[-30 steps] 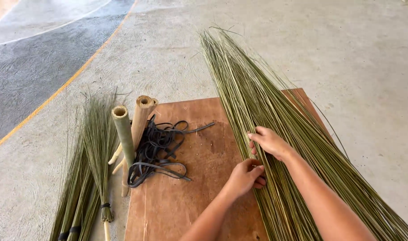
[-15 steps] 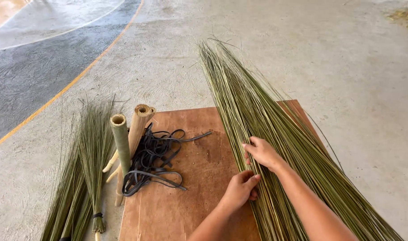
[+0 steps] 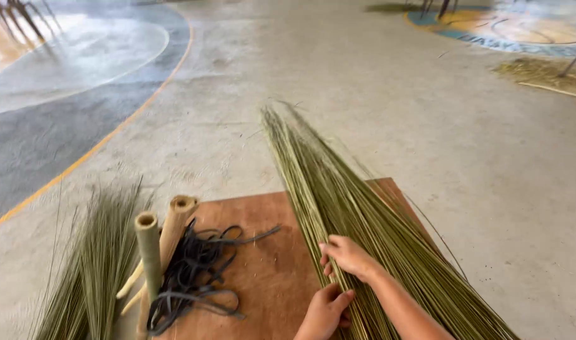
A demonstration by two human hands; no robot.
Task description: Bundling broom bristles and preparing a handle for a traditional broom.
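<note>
Here the right hand [image 3: 348, 257] lies flat, fingers spread, on the bundle of green sticks [image 3: 338, 201], pressing and not gripping. The left hand [image 3: 326, 310], just below it, curls its fingers around some sticks at the bundle's left side. The bundle lies along the right edge of the brown board [image 3: 263, 264]; its long axis runs from the near right corner up and left, with the thin tips on the concrete floor [image 3: 376, 101] beyond the far edge. Black straps [image 3: 193, 277] and bamboo tubes [image 3: 159, 242] lie at the left edge.
</note>
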